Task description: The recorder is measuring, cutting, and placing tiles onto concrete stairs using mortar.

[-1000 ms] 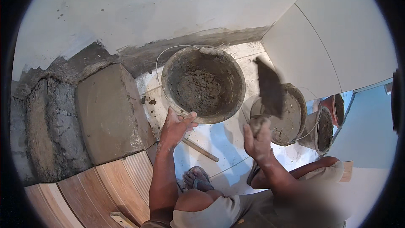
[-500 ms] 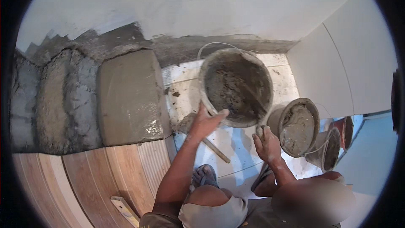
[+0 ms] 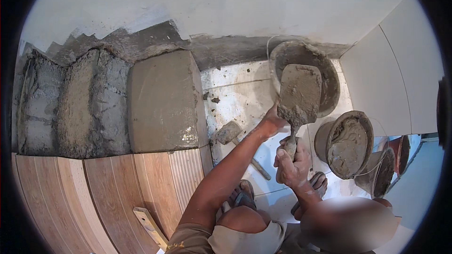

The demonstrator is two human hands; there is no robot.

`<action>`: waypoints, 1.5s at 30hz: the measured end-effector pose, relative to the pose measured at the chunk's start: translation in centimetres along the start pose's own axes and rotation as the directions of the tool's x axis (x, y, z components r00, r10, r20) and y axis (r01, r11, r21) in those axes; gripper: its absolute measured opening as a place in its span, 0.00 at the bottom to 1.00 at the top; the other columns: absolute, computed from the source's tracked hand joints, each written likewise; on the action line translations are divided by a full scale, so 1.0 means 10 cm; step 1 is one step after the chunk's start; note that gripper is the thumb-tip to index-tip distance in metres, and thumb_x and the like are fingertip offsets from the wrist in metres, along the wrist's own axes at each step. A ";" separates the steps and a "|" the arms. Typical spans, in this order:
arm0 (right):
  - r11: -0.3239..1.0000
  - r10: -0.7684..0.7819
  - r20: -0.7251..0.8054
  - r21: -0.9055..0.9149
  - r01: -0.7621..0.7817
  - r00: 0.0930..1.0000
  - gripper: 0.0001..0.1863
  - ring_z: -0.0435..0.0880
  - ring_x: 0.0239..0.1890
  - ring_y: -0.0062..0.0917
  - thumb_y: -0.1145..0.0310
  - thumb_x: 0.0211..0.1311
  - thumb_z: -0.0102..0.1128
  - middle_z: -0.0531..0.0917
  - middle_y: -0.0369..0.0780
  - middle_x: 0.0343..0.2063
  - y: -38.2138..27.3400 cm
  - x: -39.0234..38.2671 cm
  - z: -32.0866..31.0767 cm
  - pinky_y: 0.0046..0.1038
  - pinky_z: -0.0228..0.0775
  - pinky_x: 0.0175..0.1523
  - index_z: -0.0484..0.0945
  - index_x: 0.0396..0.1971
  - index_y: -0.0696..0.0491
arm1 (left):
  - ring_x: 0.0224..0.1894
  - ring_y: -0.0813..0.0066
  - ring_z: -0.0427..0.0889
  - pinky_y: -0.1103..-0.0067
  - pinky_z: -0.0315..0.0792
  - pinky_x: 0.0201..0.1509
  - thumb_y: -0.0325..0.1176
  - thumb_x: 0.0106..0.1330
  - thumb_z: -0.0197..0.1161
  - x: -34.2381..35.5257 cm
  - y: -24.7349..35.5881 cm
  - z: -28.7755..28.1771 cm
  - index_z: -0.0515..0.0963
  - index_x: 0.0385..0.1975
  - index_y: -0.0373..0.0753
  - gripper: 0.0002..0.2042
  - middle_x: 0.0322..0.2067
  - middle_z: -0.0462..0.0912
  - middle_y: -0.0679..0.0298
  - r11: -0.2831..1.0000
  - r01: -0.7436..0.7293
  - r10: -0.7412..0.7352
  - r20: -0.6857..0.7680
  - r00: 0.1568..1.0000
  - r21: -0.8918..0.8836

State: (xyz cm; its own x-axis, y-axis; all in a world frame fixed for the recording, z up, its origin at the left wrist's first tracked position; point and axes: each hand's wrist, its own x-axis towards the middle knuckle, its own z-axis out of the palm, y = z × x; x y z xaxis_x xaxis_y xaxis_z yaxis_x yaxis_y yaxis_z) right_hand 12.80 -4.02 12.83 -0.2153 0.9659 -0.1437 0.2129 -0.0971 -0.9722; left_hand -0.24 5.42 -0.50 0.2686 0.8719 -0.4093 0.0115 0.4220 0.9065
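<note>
My right hand (image 3: pixel 293 163) is closed around the handle of a trowel (image 3: pixel 301 89). Grey mortar covers the trowel's broad blade, which hangs over the near side of a large mortar-crusted bucket (image 3: pixel 332 84) with a wire handle. At that bucket's near left side is my left hand (image 3: pixel 272 123), its fingers curled at the rim; the loaded blade partly hides the grip. Left of my left forearm, a mallet (image 3: pixel 229 132) with a block head lies on the tiles. A smooth wet mortar-coated step (image 3: pixel 162 101) stands farther left.
To the right are a bucket of wet mortar (image 3: pixel 348 148), a dark bucket (image 3: pixel 380 174) and a red one (image 3: pixel 401 153). Rough unfinished steps (image 3: pixel 77 106) rise at left beside wood-look tiles (image 3: pixel 113 183). A spirit level (image 3: pixel 149 228) lies on the tiles. A white wall (image 3: pixel 282 4) borders the far side.
The trowel has come up out of the large bucket bearing mortar. In the picture, the whole scene has shifted right, and the large bucket leans less toward me.
</note>
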 end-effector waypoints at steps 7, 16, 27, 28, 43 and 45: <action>0.849 0.200 0.202 0.453 -0.272 0.959 0.13 0.74 0.19 0.21 0.63 0.70 0.58 0.75 0.36 0.23 0.59 0.46 0.42 0.24 0.68 0.24 0.72 0.44 0.56 | 0.44 0.53 0.88 0.61 0.80 0.47 0.36 0.63 0.68 -1.42 0.33 -0.67 0.82 0.45 0.35 0.15 0.41 0.87 0.49 0.566 -0.079 0.124 0.010 0.992 0.820; 0.917 0.246 0.307 0.234 -0.324 0.919 0.13 0.74 0.19 0.19 0.66 0.65 0.65 0.77 0.34 0.21 0.85 1.48 1.69 0.28 0.69 0.22 0.75 0.43 0.56 | 0.27 0.90 0.70 0.88 0.63 0.29 0.28 0.70 0.67 -2.30 0.11 -1.32 0.82 0.40 0.36 0.04 0.31 0.81 0.71 0.820 -0.548 0.333 -0.916 0.224 0.165; 0.889 0.251 0.382 0.273 -0.368 0.889 0.07 0.73 0.19 0.16 0.68 0.62 0.64 0.76 0.32 0.22 0.84 1.44 1.82 0.25 0.70 0.23 0.75 0.35 0.52 | 0.26 0.91 0.63 0.88 0.58 0.30 0.30 0.69 0.68 -2.13 0.03 -1.24 0.81 0.37 0.35 0.05 0.29 0.76 0.74 0.819 -0.540 0.317 -0.937 0.144 0.194; 0.904 0.242 0.409 0.233 -0.357 0.880 0.08 0.73 0.19 0.16 0.67 0.62 0.65 0.77 0.32 0.23 0.83 1.36 1.80 0.24 0.70 0.23 0.76 0.35 0.52 | 0.26 0.91 0.63 0.88 0.57 0.29 0.30 0.69 0.68 -2.15 0.02 -1.25 0.81 0.37 0.35 0.05 0.28 0.76 0.74 0.830 -0.535 0.284 -0.946 0.158 0.160; 0.771 0.331 0.678 0.206 -0.602 0.656 0.08 0.82 0.25 0.26 0.70 0.65 0.58 0.80 0.42 0.24 1.01 -0.19 1.07 0.30 0.76 0.29 0.76 0.40 0.57 | 0.20 0.89 0.65 0.87 0.58 0.22 0.30 0.71 0.65 -2.11 0.06 -1.24 0.80 0.38 0.36 0.04 0.31 0.81 0.67 0.808 -0.561 0.296 -0.948 0.120 0.182; 0.764 0.339 0.638 0.243 -0.598 0.692 0.05 0.80 0.23 0.23 0.73 0.66 0.55 0.79 0.39 0.23 0.94 -0.03 1.01 0.27 0.74 0.27 0.76 0.39 0.56 | 0.22 0.90 0.65 0.88 0.58 0.25 0.30 0.71 0.66 -2.14 0.08 -1.24 0.80 0.39 0.36 0.05 0.29 0.78 0.71 0.817 -0.551 0.281 -0.952 0.120 0.171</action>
State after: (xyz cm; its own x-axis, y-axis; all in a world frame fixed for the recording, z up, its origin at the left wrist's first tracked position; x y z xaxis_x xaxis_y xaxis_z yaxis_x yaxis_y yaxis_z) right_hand 5.27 -7.67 1.92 -0.6848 0.4822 -0.5463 0.0594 -0.7103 -0.7014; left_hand -17.88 -9.87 7.73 -0.8817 0.4596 0.1068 0.0264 -0.1779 0.9837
